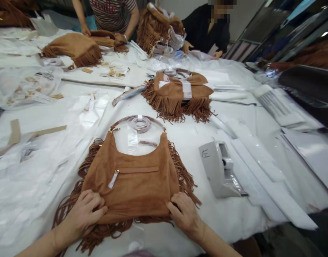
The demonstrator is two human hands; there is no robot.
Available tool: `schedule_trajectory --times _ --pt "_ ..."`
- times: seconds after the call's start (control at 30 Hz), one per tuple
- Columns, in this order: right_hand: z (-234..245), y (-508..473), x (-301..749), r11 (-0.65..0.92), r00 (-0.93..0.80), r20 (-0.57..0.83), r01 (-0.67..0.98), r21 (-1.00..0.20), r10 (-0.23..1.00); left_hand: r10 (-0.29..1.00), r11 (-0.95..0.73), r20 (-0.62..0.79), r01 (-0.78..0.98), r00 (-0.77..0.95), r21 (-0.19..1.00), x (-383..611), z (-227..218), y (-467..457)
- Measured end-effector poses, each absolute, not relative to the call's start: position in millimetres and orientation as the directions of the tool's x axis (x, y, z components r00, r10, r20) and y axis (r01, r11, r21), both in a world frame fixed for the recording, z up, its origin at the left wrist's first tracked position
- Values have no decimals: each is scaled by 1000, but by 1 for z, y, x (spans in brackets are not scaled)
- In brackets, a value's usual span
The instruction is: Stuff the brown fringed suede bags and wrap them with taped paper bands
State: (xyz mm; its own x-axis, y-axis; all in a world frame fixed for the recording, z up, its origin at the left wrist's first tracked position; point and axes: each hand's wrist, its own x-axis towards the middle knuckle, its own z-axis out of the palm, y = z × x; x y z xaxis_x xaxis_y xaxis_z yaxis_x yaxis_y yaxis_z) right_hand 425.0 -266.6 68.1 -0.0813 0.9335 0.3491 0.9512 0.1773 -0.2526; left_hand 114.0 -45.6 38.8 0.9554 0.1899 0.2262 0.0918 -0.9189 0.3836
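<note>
A brown suede handbag with fringe along its sides and bottom lies flat on the white-covered table before me. Its zip pocket faces up, and a white wrap covers the zip pull. Above the opening, the strap is coiled and bound with white material. At the bag's lower left corner, my left hand grips the edge with curled fingers. My right hand pinches the lower right corner between thumb and fingers.
A grey tape dispenser stands to the right, beside long white wrapped strips. Another fringed bag lies ahead. Plastic bags and scraps cover the left. Two people work across the table, one holding a brown bag.
</note>
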Motion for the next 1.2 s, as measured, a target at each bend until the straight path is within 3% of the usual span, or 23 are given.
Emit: schedule_trajectory --times 0.13,0.27,0.33,0.43,0.5,0.6,0.7,0.77,0.97,1.2 --pt "60 -270 417 144 -36 390 957 -251 920 219 -869 76 159 973 468 132 74 -41" --pt "65 -272 413 151 -45 408 961 -233 912 409 -646 -208 443 889 621 205 124 -49" --pt "69 -273 410 167 -71 416 966 -199 906 331 -549 -393 514 858 660 254 135 -61" --pt "73 -275 405 178 -85 430 967 -180 899 266 -552 -512 564 817 613 313 127 -77" --pt "76 -278 402 171 -51 446 957 -233 893 281 -561 -523 580 804 591 331 112 -83" --pt "84 -281 400 21 204 422 882 -471 883 287 -487 -524 593 802 641 331 91 -83" --pt "97 -273 405 -280 545 179 652 -704 819 185 -259 -533 564 826 784 318 80 -81" --pt "106 -261 411 -425 607 -9 547 -721 795 130 -81 -505 516 854 853 312 78 -80" --pt "117 -225 427 -611 552 -315 508 -608 772 44 250 -429 406 902 879 308 74 -80" --pt "109 -208 437 -656 391 -529 381 -652 753 31 377 -447 403 894 834 308 74 -80"
